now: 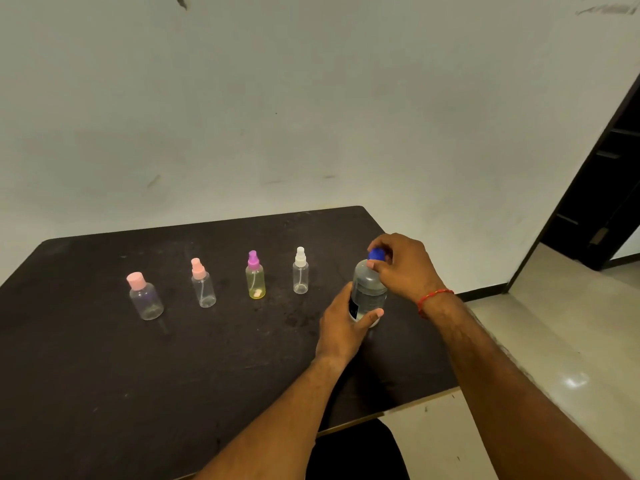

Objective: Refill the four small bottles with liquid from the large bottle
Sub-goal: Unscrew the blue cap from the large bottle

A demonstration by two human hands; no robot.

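Observation:
The large clear bottle [369, 289] stands on the dark table [104, 375] at the right, liquid inside. My left hand [343, 323] wraps around its lower body. My right hand [403, 266] pinches its blue cap [376, 254] from above. Left of it, four small bottles stand upright in a row: a clear one with a white spray top [300, 270], a yellow one with a purple spray top [255, 276], a clear one with a pink spray top [202, 284], and a wider clear one with a pink cap [144, 296]. All four are capped.
A pale wall rises behind the table. The table's right edge [446, 389] runs close to the large bottle, with tiled floor [554, 341] beyond. A dark doorway [602, 202] is at the far right. A dark seat [356, 452] sits below the table's front edge.

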